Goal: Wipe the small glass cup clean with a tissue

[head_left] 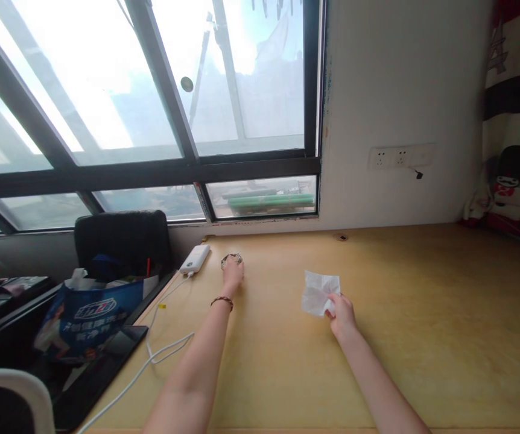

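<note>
My left hand [233, 274] reaches far across the yellow wooden table. Its fingers are closed on a small round, shiny object [237, 258] with a dark and silvery pattern; its kind is too small to make out, and the hand covers part of it. A braided bracelet circles the left wrist. Between the thumb and fingers of my right hand [343, 316] is a corner of a white tissue [318, 290]. Creased and partly unfolded, the tissue spreads up and left from the grip, just over or on the tabletop; I cannot tell which.
A white power bank [195, 259] lies left of my left hand, with a white cable [151, 357] running along the table's left edge. Beyond that edge stand a black chair [122, 238] and a blue bag [92, 319]. The window and a wall with sockets [391, 158] border the back.
</note>
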Available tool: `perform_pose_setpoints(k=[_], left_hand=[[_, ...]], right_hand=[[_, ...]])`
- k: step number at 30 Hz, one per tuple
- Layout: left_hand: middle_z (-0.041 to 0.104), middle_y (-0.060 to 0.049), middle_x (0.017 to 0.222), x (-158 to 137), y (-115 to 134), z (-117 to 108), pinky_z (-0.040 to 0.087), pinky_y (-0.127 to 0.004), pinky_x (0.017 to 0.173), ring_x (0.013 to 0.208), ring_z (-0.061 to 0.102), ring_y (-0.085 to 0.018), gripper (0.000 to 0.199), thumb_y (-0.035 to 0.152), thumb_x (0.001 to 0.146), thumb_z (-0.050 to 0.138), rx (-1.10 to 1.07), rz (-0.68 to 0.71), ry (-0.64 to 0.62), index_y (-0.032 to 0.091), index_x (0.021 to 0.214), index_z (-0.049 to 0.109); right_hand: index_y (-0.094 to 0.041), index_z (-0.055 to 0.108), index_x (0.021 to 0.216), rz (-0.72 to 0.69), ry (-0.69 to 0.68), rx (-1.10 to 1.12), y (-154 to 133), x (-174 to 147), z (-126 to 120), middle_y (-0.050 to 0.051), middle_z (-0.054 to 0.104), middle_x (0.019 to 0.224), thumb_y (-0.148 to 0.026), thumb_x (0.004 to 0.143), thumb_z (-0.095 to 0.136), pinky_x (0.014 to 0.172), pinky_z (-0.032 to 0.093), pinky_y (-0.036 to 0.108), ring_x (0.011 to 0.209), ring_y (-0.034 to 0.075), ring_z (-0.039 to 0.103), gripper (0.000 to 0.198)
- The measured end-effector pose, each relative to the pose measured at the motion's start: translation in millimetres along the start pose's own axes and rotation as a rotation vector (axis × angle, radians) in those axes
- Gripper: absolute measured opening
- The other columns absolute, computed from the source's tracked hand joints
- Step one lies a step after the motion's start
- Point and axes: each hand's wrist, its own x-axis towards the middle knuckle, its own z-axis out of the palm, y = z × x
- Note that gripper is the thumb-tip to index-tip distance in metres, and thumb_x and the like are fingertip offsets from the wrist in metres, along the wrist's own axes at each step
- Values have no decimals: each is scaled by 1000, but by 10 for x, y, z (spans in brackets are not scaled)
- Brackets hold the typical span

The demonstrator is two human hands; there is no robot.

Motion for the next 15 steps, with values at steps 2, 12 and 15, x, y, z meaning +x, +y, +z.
perform_pose_setpoints(k=[2,12,15], left_hand=[[56,-5,58,15,-39,0,41,-24,44,42,52,-14,14,21,72,49,-72,-24,-74,12,83,51],[56,1,58,-714,219,361,45,-21,49,51,59,-12,14,28,72,46,-562,184,-323,19,82,50],[56,0,60,-1199,433,546,44,-21,49,54,59,-13,17,32,72,47,-671,284,-396,19,82,51]], right_hand=[[-17,52,64,3,18,-2,4,12,-3,-3,58,50,-16,50,53,32,37,18,41,11,53,14],[-15,58,82,-151,-80,180,-3,-5,90,2,66,76,-27,60,58,59,49,25,72,18,62,26],[-15,58,90,-121,-223,216,-32,-72,119,5,65,87,-39,67,53,68,48,29,83,20,60,34]])
